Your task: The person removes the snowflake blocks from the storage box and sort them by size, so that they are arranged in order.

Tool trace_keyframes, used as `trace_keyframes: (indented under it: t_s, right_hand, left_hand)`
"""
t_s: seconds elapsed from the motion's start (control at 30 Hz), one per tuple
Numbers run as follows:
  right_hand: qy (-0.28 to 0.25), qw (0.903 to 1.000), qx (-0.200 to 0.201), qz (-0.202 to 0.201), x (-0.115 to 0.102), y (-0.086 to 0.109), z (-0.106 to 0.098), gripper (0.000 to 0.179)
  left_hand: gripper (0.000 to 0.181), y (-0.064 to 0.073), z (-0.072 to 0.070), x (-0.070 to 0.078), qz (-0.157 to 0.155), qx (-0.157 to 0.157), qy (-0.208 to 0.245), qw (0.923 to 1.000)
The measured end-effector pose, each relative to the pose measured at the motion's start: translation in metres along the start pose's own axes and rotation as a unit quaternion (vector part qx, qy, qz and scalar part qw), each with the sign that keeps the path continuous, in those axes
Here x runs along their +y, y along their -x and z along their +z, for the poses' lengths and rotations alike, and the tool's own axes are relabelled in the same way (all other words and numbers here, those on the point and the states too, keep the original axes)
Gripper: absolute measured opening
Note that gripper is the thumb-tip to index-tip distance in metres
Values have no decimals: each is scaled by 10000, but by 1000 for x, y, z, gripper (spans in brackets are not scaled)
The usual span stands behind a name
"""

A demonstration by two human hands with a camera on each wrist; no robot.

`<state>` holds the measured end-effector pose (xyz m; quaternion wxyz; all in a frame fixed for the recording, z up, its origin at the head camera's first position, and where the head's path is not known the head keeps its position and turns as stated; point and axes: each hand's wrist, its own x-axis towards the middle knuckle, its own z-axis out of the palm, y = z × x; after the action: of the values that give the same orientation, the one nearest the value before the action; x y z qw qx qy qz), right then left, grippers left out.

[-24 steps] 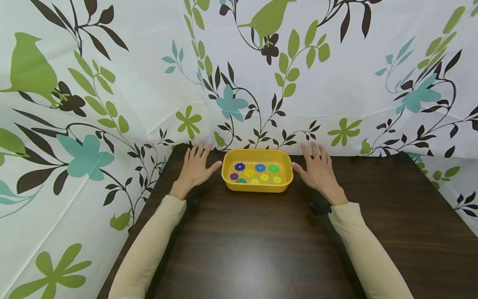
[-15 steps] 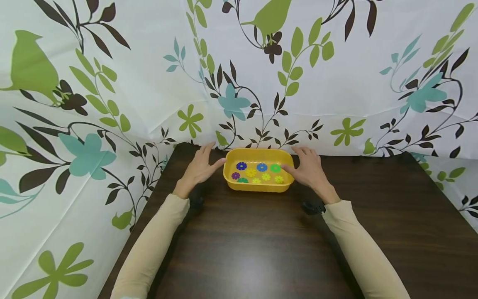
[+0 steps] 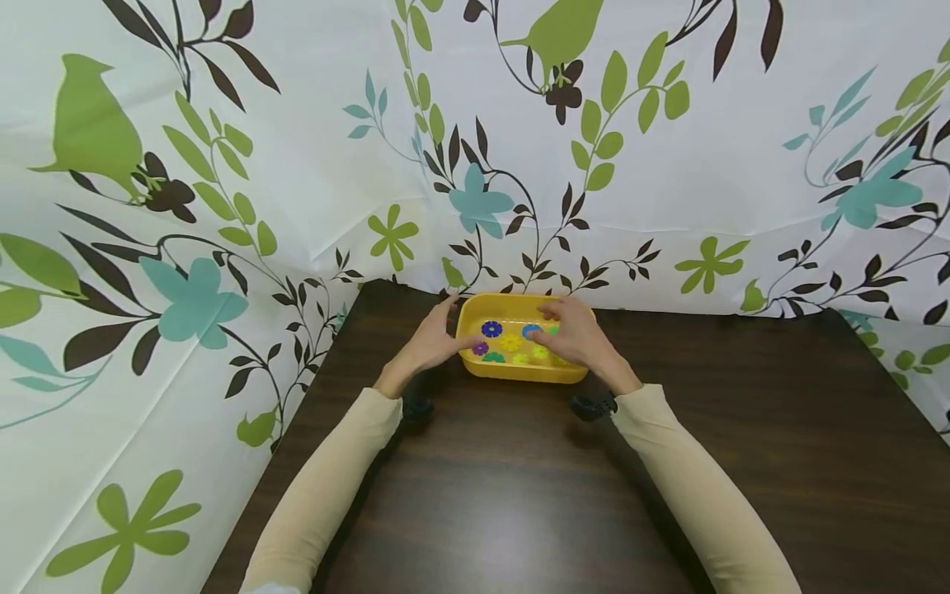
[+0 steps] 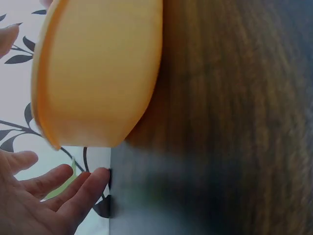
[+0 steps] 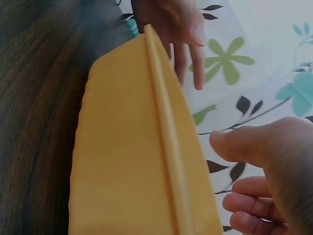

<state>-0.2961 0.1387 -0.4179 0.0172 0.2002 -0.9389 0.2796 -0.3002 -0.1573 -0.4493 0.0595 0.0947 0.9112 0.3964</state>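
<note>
A yellow plastic basket (image 3: 519, 371) stands on the dark table against the patterned cloth. Several flower-shaped discs lie in it, among them a dark blue disc (image 3: 491, 329), a purple disc (image 3: 480, 348) and a teal disc (image 3: 493, 357). My left hand (image 3: 429, 342) is at the basket's left end, fingers spread, its thumb over the rim; whether it touches cannot be told. Over the right half hovers my right hand (image 3: 582, 337), fingers bent, thumb apart from them, nothing visible between. It partly hides a blue disc (image 3: 530, 330) and the discs at the right.
A white cloth (image 3: 638, 206) printed with birds and leaves hangs behind and to the left of the table. Dark wood tabletop (image 3: 490, 478) stretches in front of the basket and to its right. Each wrist carries a black device.
Both hands have moved inward. The right has gone from beside the basket to above its right half, its fingers bending; the left has come closer to the left rim. The head view has shifted slightly.
</note>
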Motion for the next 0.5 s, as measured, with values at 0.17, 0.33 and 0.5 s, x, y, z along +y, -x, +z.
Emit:
trace_keyframes:
  t_s: [0.17,0.33,0.5]
  right_hand:
    - [109,9995,-280,-125,-3,-12,9,59]
    - [331,9973,-638,-159,-7,-23,19,52]
    - [494,9948,-839,-303,-9,-33,33,26]
  left_hand:
    - [115,-1,9,-1,102,10,82,9999]
    - [119,-2,15,-6,250,-22,148,9996]
    - [118,-1,19,-10,369,-44,245,9990]
